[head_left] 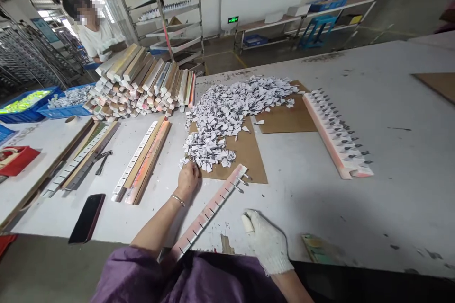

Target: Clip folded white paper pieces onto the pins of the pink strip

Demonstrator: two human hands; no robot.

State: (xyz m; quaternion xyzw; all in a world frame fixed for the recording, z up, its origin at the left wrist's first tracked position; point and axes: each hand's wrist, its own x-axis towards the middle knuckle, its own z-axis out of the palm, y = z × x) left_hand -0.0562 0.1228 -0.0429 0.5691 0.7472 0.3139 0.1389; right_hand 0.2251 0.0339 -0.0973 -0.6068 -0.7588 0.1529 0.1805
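My bare left hand (187, 181), with a bangle on the wrist, is at the near edge of a heap of small white pieces (227, 109). Its fingers are curled among them, and what they pinch is hidden. A pale pink slotted strip (209, 210) lies slanted between my hands, its near end against my purple clothing. Two small grey metal parts (242, 183) stick out of slots at its far end. In a white glove, my right hand (266, 242) is closed just right of the strip, apart from it; whatever it holds is not visible.
Brown cardboard (249, 151) lies under the heap. A filled strip (334, 135) stands at right. At left are slotted strips (140, 161), a phone (87, 218), a stack of bars (142, 80) and a blue bin (67, 109). A person (97, 33) is behind the stack.
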